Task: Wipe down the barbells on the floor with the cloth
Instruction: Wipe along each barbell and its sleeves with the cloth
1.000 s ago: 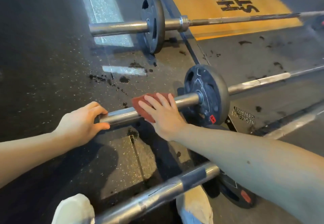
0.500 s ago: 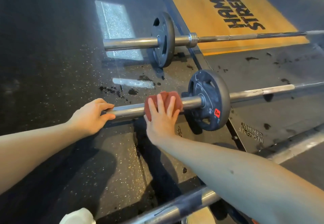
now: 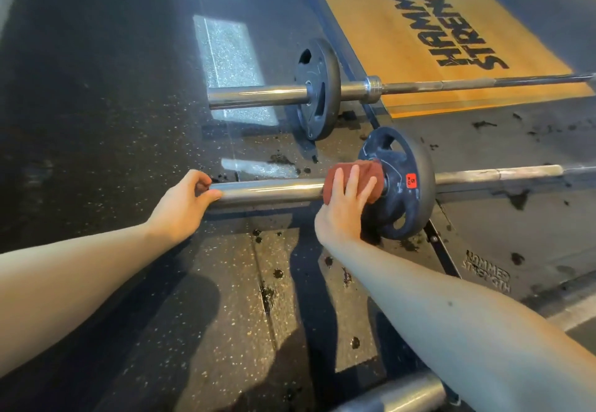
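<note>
1. Nearest bar (image 3: 396, 392): lies on the near side of the plate (image 3: 406, 186), at the frame's bottom edge, with no hand on it. Leave it for a later pass.
2. Left hand (image 3: 183, 205): fingers curl round the free end of the middle barbell (image 3: 271, 190), well left of the plate. Use this grip to stop the bar rolling.
3. Right hand (image 3: 345, 215): fingers spread and nearly straight, pressing the cloth (image 3: 358, 173) onto the sleeve. The thumb is hidden.
4. The cloth sits bunched over the sleeve, touching the plate's hub.
5. Recommended stroke: rotate the cloth around the sleeve at the plate, then draw it away from the plate under even pressure. A bunched cloth will likely miss the underside.
6. Far barbell (image 3: 258, 95): lies beyond the plate, with no hand on it.
</note>
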{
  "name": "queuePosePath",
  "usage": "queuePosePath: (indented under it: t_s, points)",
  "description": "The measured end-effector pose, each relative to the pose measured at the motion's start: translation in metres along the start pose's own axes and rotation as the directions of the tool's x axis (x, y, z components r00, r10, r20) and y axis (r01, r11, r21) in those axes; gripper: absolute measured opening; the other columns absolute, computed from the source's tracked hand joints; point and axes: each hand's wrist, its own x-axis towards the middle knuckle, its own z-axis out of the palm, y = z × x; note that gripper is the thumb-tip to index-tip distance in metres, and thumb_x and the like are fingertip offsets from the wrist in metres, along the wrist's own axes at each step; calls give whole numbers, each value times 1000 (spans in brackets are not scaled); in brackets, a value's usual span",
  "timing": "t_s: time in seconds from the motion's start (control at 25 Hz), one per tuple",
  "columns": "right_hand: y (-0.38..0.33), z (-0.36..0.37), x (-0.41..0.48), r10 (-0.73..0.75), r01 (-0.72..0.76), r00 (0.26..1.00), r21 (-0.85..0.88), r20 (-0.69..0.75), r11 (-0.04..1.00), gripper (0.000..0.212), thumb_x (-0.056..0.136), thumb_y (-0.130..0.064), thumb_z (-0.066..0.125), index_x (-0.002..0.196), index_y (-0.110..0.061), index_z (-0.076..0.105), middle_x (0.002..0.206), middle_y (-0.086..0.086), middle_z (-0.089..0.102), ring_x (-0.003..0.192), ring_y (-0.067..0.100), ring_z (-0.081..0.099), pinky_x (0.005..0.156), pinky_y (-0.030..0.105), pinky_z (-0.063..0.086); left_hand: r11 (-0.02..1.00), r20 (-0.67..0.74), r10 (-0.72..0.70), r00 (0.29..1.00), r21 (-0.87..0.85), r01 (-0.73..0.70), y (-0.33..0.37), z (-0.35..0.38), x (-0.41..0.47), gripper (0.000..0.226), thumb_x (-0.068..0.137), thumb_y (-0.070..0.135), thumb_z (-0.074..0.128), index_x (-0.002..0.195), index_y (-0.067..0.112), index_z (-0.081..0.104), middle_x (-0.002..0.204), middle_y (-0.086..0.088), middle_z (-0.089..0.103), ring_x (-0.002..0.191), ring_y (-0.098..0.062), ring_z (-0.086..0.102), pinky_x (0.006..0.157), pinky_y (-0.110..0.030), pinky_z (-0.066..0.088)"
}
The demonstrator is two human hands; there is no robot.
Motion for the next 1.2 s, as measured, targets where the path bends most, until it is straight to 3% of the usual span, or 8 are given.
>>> queuePosePath:
  t_s: [0.12,0.32,0.44,0.6,0.8,0.96,1.08,1.2]
  points:
    - [-56,18,-17,-141,137,989,83,46,987,89,95,-23,62,163,-25,5,170,7,-11,150,47,-23,123,65,5,996,24,-34,999,-79,35,0,0,11,24,100,41,58,121,30,52,107,7,62,83,-24,67,74,-44,61]
    - [-75,23,-1,-348,341,929,72,123,937,90,97,-23,59,162,-33,-2,169,-2,-20,150,44,-27,120,71,5,987,0,-57,998,-150,56,8,-4,43,22,100,38,59,120,28,56,108,4,59,93,-20,64,74,-41,63]
    - [-26,8,39,-126,127,990,-10,70,992,94,93,-26,62,161,-33,-2,169,-1,-16,150,48,-20,120,71,8,973,-14,-109,994,-205,104,18,-4,61,19,101,37,58,117,27,59,108,3,58,94,-21,62,72,-43,64]
    - [-12,9,60,110,-110,994,-50,-7,993,96,95,-32,64,163,-22,-3,169,13,-16,151,51,-14,123,66,9,957,1,-137,991,-258,133,20,-6,75,21,102,37,56,121,27,59,112,1,58,99,-23,63,73,-41,64]
    - [-119,39,7,-54,47,998,167,39,985,95,95,-28,64,162,-18,-2,165,21,-24,138,51,-39,119,71,10,954,-29,-140,990,-273,127,15,-2,81,21,103,35,55,120,23,59,112,-2,59,98,-21,64,74,-40,64]
    - [-153,50,-12,-183,136,971,275,153,952,95,97,-29,61,161,-26,-9,162,12,-36,136,47,-46,120,69,2,969,-59,-113,992,-225,97,17,-1,86,21,104,34,53,121,23,57,110,1,58,94,-15,62,70,-33,60]
    - [-123,40,0,-168,138,979,225,117,964,89,99,-26,57,162,-22,-6,165,7,-31,145,44,-34,122,67,-1,964,-49,-115,992,-245,100,18,0,88,20,104,36,54,118,23,59,109,0,59,94,-17,63,73,-37,62]
    - [-74,22,36,-15,-25,992,319,122,947,83,102,-15,52,163,-29,-3,164,-6,-29,154,42,-13,125,59,10,943,-30,-141,990,-309,125,18,-2,89,25,104,36,54,120,20,62,113,-3,60,96,-20,64,78,-41,64]
